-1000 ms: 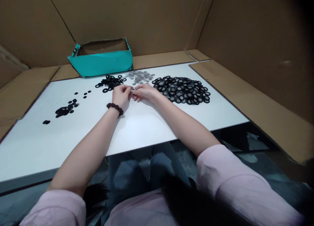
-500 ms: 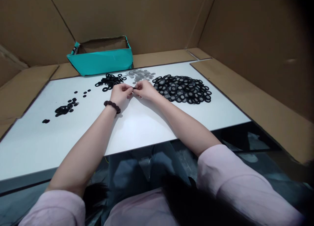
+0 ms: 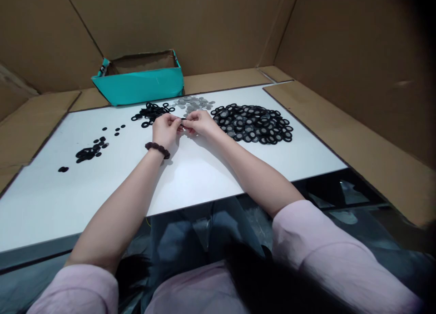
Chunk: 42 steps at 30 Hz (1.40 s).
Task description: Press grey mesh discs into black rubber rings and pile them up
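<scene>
My left hand [image 3: 165, 131] and my right hand [image 3: 201, 124] meet above the white board [image 3: 190, 177], fingertips pinched together on a small black ring [image 3: 183, 120] that is mostly hidden by the fingers. Just behind my left hand lies a pile of black rings [image 3: 150, 112]. Grey discs [image 3: 193, 104] are scattered behind both hands. To the right of my right hand spreads a large heap of black rings with grey centres [image 3: 254, 123].
An open turquoise box [image 3: 143, 86] stands behind the board. Small black discs and pieces [image 3: 89, 152] lie at the left, with a few more [image 3: 63, 169] near the left edge. Cardboard walls [image 3: 190, 27] rise at the back and sides.
The fingertips of both hands have shifted slightly, and the small black piece between them now sits a little further left and up. The piles look the same.
</scene>
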{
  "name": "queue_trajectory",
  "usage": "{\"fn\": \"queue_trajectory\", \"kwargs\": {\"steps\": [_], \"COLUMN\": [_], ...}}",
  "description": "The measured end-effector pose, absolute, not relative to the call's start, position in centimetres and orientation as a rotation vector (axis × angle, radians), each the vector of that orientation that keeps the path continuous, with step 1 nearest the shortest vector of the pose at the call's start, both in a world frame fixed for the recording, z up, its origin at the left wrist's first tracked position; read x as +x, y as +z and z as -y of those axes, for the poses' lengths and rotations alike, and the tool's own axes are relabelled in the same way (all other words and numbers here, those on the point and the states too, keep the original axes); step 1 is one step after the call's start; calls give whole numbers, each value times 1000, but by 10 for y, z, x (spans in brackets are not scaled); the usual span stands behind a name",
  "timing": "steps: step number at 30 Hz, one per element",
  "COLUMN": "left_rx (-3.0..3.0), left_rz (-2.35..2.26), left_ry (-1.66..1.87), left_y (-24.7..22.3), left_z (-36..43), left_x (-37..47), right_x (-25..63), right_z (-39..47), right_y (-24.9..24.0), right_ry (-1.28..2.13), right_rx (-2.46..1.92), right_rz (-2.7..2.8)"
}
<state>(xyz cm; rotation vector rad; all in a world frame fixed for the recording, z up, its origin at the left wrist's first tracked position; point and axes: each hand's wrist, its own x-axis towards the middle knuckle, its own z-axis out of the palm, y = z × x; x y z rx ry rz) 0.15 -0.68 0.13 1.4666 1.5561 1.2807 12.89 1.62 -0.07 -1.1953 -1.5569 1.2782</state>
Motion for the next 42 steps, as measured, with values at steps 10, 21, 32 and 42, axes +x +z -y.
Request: {"fn": "queue_trajectory", "kwargs": {"steps": [10,21,32,42], "left_rx": [1495,1429,1368,1464], "left_rz": [-1414,-1415,-1477,-1430], "left_ry": [1237,1185,1275,1275], "left_y": [-5,-1,7,2], "left_z": [4,5,9,8], "left_x": [-1,-6,4,0], "right_x": [135,138,134,135], "right_z": [-17,-4,-11,-13], "right_y": [3,17,10,5], "right_ry": [1406,939,1079,1198], "right_rx": [-1245,-1276,-1285,-1257], "right_rz": [1628,1940,1751,1739]}}
